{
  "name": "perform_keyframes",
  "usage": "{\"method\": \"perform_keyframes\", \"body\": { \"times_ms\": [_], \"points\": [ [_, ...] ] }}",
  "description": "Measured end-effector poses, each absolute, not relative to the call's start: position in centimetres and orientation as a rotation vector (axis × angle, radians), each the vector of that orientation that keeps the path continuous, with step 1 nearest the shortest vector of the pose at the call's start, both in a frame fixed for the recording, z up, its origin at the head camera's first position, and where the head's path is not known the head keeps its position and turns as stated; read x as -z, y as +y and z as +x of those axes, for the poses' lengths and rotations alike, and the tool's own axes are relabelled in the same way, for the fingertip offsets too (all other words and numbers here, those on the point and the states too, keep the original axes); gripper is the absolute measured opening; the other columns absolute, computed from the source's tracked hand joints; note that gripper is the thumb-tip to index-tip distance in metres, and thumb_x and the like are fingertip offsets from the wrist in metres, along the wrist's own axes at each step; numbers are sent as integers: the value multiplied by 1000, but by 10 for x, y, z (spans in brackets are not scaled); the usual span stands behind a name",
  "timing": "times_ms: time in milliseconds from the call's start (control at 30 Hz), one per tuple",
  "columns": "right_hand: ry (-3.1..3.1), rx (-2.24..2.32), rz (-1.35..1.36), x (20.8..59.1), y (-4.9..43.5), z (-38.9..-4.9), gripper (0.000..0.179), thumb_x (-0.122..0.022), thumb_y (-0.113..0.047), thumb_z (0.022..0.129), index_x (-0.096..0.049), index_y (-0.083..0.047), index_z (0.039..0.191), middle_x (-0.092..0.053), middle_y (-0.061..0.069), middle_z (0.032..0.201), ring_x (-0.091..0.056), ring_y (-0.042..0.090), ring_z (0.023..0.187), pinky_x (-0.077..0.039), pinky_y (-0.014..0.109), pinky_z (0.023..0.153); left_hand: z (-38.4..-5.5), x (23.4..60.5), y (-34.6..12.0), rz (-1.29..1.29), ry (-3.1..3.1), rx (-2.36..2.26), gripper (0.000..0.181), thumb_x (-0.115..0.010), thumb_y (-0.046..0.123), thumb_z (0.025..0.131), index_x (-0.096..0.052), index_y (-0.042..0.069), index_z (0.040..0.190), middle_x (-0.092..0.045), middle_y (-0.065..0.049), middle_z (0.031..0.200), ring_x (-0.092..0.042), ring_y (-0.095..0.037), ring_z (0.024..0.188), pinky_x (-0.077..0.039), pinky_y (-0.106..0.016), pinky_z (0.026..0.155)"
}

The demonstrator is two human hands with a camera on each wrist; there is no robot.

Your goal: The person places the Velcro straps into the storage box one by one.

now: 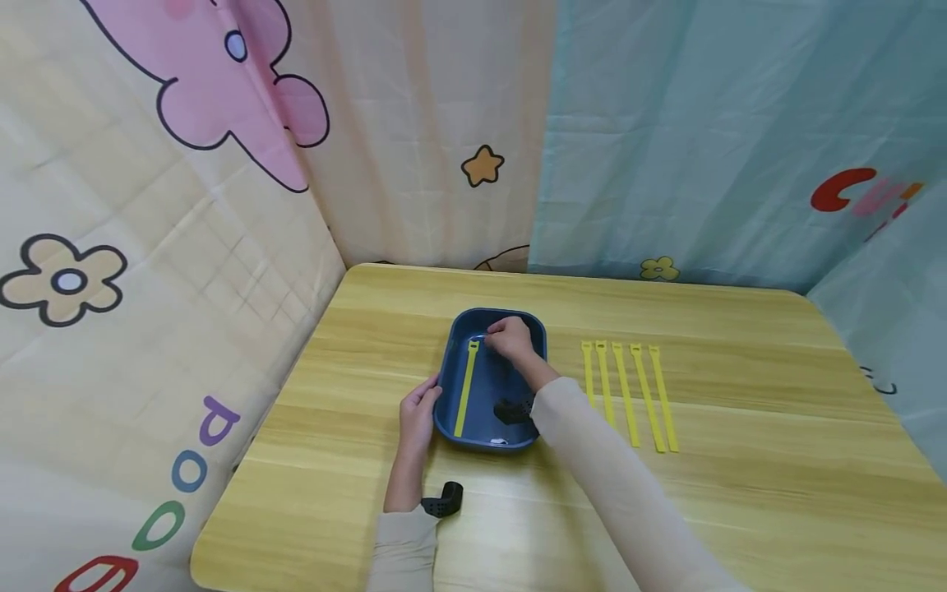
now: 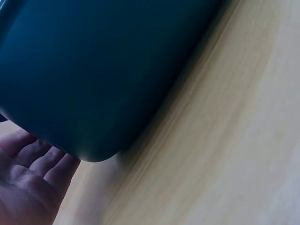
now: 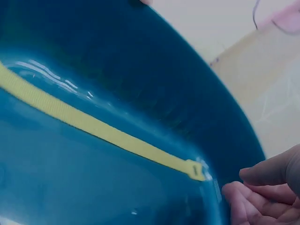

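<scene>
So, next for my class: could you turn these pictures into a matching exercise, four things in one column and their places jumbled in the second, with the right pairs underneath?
Things
1. Left hand
2. Right hand
3. Single yellow strap
4. Row of five yellow straps

Places
A. On the table, to the right of the tray
B. Lying lengthwise inside the tray
C. Against the tray's left side
D. Reaching in over the tray, towards its far end

Right pairs: 1-C; 2-D; 3-B; 4-A
</scene>
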State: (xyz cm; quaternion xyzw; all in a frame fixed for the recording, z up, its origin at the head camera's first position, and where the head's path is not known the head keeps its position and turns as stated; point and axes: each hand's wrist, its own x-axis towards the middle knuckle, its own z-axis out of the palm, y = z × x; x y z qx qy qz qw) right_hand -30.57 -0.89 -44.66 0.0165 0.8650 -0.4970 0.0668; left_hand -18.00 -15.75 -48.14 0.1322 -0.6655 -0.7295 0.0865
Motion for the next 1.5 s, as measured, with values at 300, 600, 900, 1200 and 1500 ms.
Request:
{"method": "perform_keyframes", "body": {
  "times_ms": [300, 600, 900, 1200, 1500],
  "points": [
    [2774, 1324, -155, 425, -2, -295, 20, -60, -11, 76, -63, -2, 94, -60, 7, 84, -55, 17, 75, -47, 29, 67, -180, 483, -160, 429, -1985, 2195, 33, -50, 17, 82, -55, 2, 111, -50, -9, 116, -40, -17, 110, -33, -31, 91],
    [2776, 1377, -179, 410, 17, -286, 21, -60, -10, 76, -62, 0, 94, -61, 9, 84, -56, 18, 76, -47, 29, 67, -178, 481, -159, 415, -1994, 2208, 33, -50, 15, 81, -54, 2, 111, -49, -10, 116, -40, -17, 110, -33, -30, 91],
    [2792, 1447, -217, 409, 42, -283, 23, -59, -10, 77, -61, 1, 97, -61, 11, 87, -56, 21, 79, -47, 31, 67, -179, 483, -158, 387, -1982, 2208, 34, -50, 14, 81, -54, 0, 111, -49, -12, 116, -40, -19, 110, -33, -32, 91],
    [2496, 1830, -147, 409, 69, -284, 26, -59, -8, 77, -59, 6, 99, -59, 17, 92, -57, 24, 81, -45, 35, 75, -180, 484, -158, 371, -1982, 2180, 34, -50, 15, 81, -54, -1, 111, -50, -12, 115, -41, -20, 109, -34, -32, 89],
    [2453, 1964, 36, 421, 96, -288, 25, -57, -7, 78, -57, 8, 98, -58, 21, 91, -56, 30, 82, -45, 37, 76, -180, 487, -158, 341, -1983, 2171, 36, -49, 18, 81, -54, -1, 111, -50, -13, 115, -42, -20, 109, -34, -32, 89]
  ]
}}
